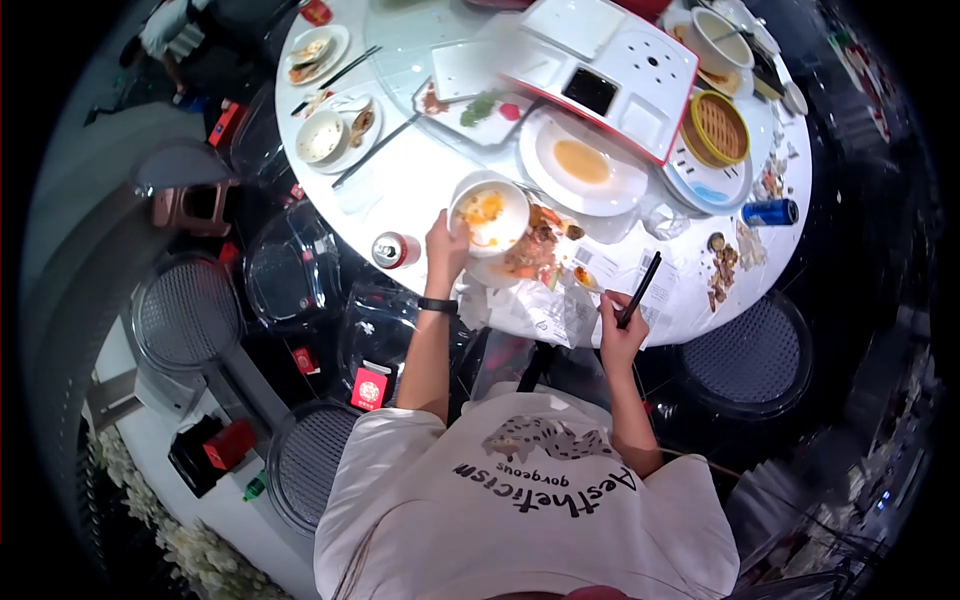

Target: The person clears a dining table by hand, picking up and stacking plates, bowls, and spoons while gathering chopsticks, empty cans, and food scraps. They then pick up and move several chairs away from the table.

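In my left hand (447, 245) is a white bowl (488, 218), tipped so that orange food remains show inside; the fingers are closed on its left rim. My right hand (622, 328) is wrapped round black chopsticks (641, 288) that point up and away. A spoon (587, 278) with orange residue reaches left from the same fingers. Between the hands lies a heap of food scraps (535, 250) on the table, beside crumpled clear plastic (540, 310). A red and white can (396, 250) stands just left of my left hand.
The round white table (385, 215) bears a large plate with brown sauce (583, 162), a red-edged white tray (612, 75), a bamboo steamer (715, 130), a blue can (770, 212) and used dishes (335, 138). Stools (187, 310) surround it. Another person (172, 40) bends at the far left.
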### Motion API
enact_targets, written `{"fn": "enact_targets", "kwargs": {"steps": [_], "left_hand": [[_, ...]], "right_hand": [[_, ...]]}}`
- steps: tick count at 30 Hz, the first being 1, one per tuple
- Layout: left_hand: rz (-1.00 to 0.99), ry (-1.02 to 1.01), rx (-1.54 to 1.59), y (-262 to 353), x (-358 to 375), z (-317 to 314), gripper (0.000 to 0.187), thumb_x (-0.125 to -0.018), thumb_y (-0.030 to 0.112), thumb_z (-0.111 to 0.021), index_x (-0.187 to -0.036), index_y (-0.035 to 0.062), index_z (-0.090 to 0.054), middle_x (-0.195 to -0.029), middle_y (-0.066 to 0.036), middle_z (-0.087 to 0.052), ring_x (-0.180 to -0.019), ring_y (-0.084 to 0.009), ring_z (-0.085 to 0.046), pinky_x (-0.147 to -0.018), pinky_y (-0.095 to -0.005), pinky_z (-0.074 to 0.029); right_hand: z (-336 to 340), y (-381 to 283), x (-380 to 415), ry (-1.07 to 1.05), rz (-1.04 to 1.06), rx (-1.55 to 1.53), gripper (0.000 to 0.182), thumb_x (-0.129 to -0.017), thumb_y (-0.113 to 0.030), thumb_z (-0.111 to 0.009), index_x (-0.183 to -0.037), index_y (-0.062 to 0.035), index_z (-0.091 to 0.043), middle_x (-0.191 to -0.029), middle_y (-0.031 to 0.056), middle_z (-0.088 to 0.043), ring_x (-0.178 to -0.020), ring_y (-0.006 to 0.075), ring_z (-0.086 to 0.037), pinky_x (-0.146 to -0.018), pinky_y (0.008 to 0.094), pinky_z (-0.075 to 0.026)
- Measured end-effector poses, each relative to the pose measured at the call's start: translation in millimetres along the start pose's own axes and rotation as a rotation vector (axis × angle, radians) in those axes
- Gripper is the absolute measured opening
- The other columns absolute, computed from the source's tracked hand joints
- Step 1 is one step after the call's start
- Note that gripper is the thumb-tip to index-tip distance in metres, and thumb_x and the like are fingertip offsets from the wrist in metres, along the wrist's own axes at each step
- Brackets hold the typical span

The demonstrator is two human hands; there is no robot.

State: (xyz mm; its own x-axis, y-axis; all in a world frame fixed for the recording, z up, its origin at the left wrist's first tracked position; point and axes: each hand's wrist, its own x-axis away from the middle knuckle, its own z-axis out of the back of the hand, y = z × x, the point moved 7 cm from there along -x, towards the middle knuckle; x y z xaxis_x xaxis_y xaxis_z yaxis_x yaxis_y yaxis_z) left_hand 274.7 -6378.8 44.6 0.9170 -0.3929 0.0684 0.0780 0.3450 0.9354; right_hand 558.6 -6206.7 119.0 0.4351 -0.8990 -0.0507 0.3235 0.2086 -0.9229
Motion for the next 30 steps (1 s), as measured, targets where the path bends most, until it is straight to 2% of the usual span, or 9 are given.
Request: {"fn": "enact_targets", "kwargs": {"steps": [1,6,10,11,14,17,18,21,30], "left_hand": [[-0.020,-0.018,-0.110,22,1,3,0.028,-0.080,0.010,-0.054,-0.104,-0.0036,-0.054,-0.090,-0.024,-0.060,-0.085,-0.0422,-0.058,-0.073,-0.0418,-0.047],[-0.522,-0.102,-0.746,135,25,1,0.059,-0.067,0.000,-0.059,-0.124,-0.0007,-0.042,-0.090,-0.015,-0.048,-0.085,-0.0346,-0.050,-0.070,-0.0417,-0.044],[-0.877,-0.146,-1.080,147,45,-4,0.054,-0.074,0.002,-0.054,-0.127,-0.0019,-0.042,-0.089,-0.009,-0.050,-0.084,-0.0247,-0.051,-0.056,-0.0311,-0.047],[-0.886,-0.161,-1.086,146,47,-3,0.054,-0.073,0.000,-0.053,-0.126,-0.0026,-0.042,-0.091,-0.010,-0.051,-0.084,-0.0266,-0.051,-0.061,-0.0328,-0.048],[-0.778,-0.085,-0.835,143,52,8,0.058,-0.070,-0.004,-0.054,-0.127,-0.0008,-0.043,-0.097,-0.014,-0.053,-0.087,-0.0329,-0.052,-0.072,-0.0373,-0.047],[-0.407,0.078,-0.363,102,49,30,0.043,-0.081,-0.002,-0.055,-0.122,-0.0038,-0.046,-0.109,-0.015,-0.057,-0.095,-0.0265,-0.058,-0.083,-0.0311,-0.045],[-0.193,0.129,-0.026,80,54,31,0.040,-0.083,0.000,-0.054,-0.122,-0.0050,-0.045,-0.113,-0.014,-0.056,-0.097,-0.0236,-0.058,-0.084,-0.0304,-0.045],[0.061,0.187,0.623,55,85,6,0.041,-0.086,0.005,-0.056,-0.124,-0.0061,-0.043,-0.117,-0.015,-0.055,-0.100,-0.0230,-0.058,-0.086,-0.0325,-0.048],[0.304,-0.010,0.903,164,256,-209,0.042,-0.087,0.007,-0.054,-0.126,-0.0042,-0.041,-0.116,-0.016,-0.056,-0.103,-0.0267,-0.058,-0.088,-0.0367,-0.049]], "right_hand": [[8,5,-1,0.016,-0.001,0.003,0.010,-0.082,-0.006,-0.067,-0.088,0.0014,-0.064,-0.060,-0.0015,-0.055,-0.049,0.0017,-0.040,-0.045,0.0188,-0.031],[45,18,-1,0.082,-0.031,-0.023,0.012,-0.082,-0.003,-0.065,-0.090,0.0050,-0.061,-0.076,0.0067,-0.066,-0.062,0.0070,-0.060,-0.055,0.0204,-0.046],[80,28,4,0.157,-0.074,-0.057,0.013,-0.082,-0.002,-0.064,-0.092,0.0068,-0.061,-0.076,0.0077,-0.065,-0.065,0.0094,-0.061,-0.057,0.0216,-0.048],[91,32,7,0.173,-0.088,-0.058,0.013,-0.082,-0.001,-0.064,-0.092,0.0071,-0.061,-0.076,0.0078,-0.065,-0.065,0.0095,-0.061,-0.057,0.0218,-0.048],[122,40,11,0.225,-0.105,-0.062,0.011,-0.083,-0.002,-0.063,-0.091,0.0060,-0.060,-0.074,0.0070,-0.064,-0.063,0.0089,-0.059,-0.056,0.0211,-0.046],[154,70,18,0.285,-0.200,-0.259,0.008,-0.086,-0.006,-0.061,-0.090,0.0003,-0.059,-0.070,0.0034,-0.060,-0.050,0.0027,-0.042,-0.046,0.0178,-0.031],[167,78,20,0.302,-0.214,-0.316,0.007,-0.086,-0.008,-0.061,-0.090,-0.0031,-0.057,-0.069,0.0029,-0.060,-0.047,0.0006,-0.033,-0.042,0.0177,-0.022],[221,76,25,0.352,-0.377,-0.511,0.008,-0.087,-0.010,-0.060,-0.091,-0.0039,-0.058,-0.067,0.0036,-0.059,-0.043,0.0010,-0.031,-0.039,0.0182,-0.019],[532,126,46,0.535,-0.273,-0.724,0.007,-0.089,-0.009,-0.056,-0.092,-0.0022,-0.055,-0.070,0.0095,-0.059,-0.040,0.0014,-0.028,-0.038,0.0182,-0.017]]}}
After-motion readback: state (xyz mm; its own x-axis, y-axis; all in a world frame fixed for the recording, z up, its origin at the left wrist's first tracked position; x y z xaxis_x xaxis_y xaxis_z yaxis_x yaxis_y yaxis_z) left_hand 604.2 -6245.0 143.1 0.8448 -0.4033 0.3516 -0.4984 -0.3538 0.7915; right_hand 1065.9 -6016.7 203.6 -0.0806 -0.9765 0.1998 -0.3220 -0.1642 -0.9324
